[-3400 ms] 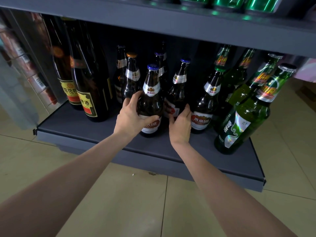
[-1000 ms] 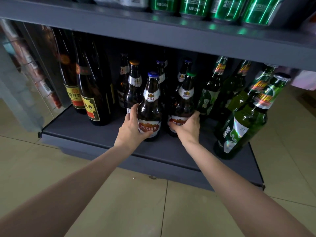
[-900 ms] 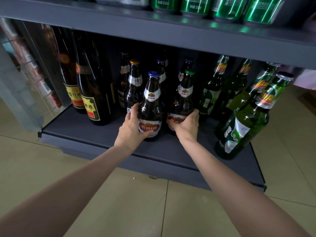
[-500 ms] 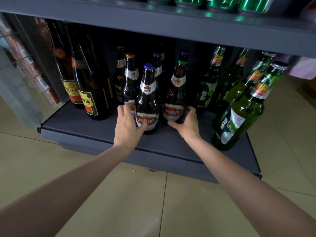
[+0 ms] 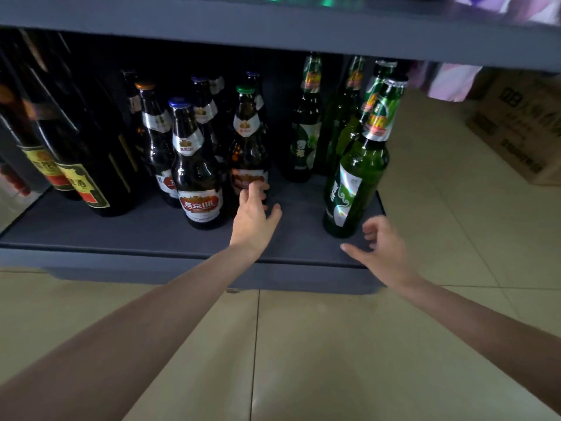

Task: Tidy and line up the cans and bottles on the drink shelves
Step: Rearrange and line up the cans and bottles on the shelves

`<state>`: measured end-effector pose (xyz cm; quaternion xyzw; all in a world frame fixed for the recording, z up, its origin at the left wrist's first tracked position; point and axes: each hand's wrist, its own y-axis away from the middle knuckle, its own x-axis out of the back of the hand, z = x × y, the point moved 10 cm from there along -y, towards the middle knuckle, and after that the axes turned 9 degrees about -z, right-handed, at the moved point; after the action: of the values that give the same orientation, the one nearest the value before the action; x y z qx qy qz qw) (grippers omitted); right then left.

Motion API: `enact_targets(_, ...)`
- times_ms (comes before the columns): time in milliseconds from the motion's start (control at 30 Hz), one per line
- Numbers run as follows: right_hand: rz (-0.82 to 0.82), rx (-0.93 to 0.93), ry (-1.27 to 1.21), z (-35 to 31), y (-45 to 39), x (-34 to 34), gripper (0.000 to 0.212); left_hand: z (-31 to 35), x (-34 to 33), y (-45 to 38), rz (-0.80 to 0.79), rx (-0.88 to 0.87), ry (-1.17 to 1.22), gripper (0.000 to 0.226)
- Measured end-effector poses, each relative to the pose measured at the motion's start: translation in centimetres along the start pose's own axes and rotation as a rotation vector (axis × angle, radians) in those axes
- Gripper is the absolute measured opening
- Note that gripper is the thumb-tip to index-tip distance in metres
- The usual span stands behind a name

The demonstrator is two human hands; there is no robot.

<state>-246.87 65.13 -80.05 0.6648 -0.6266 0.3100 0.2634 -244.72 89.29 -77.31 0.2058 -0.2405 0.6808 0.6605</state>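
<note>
On the dark bottom shelf stand brown beer bottles in the middle. A blue-capped brown bottle is at the front, and a green-capped brown bottle stands to its right. My left hand is open, its fingertips at the label of the green-capped bottle, gripping nothing. A front green bottle stands near the shelf's right end, with more green bottles behind it. My right hand hovers open just right of that bottle's base, apart from it.
Tall dark bottles with yellow-red labels fill the shelf's left side. The upper shelf's front edge hangs low over the bottle tops. A cardboard box sits on the tiled floor at right.
Both hands have let go of the two brown bottles. My left hand moved right to the green-capped bottle; my right hand moved right to the front green bottle. The view shifted right.
</note>
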Motion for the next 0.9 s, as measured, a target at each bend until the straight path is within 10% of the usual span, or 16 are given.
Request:
enact_targets(167,0.053,-0.001,-0.213,-1.1,-3.2,0.7,0.073,0.4,-0.2,-0.1,0.02,-0.03,0.027,0.038)
enact_targets(900,-0.291,0.168,-0.199,-6.7,-8.7,-5.4,0.07,-0.1,-3.0,-2.5,-0.211,0.02,0.312,0.05)
